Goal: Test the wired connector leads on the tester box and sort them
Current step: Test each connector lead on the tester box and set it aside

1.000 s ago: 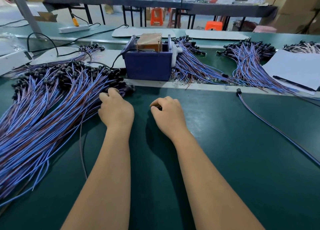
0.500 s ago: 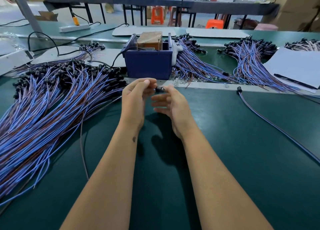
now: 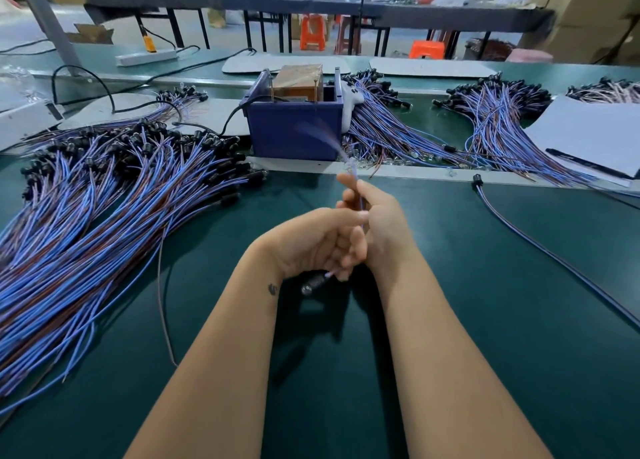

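surface: green bench (image 3: 485, 320) | on it: lead piles (image 3: 104, 216), tester box (image 3: 294, 129), paper (image 3: 588, 129)

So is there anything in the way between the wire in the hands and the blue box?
Nothing visible. Both hands, left hand and right hand, hold one lead over bare green mat. Its blurred end already points at the blue tester box, just behind the pale strip.

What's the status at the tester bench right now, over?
Left hand and right hand both grip one lead, connector end hanging below. Lead not yet on tester box. Nothing between hands and box.
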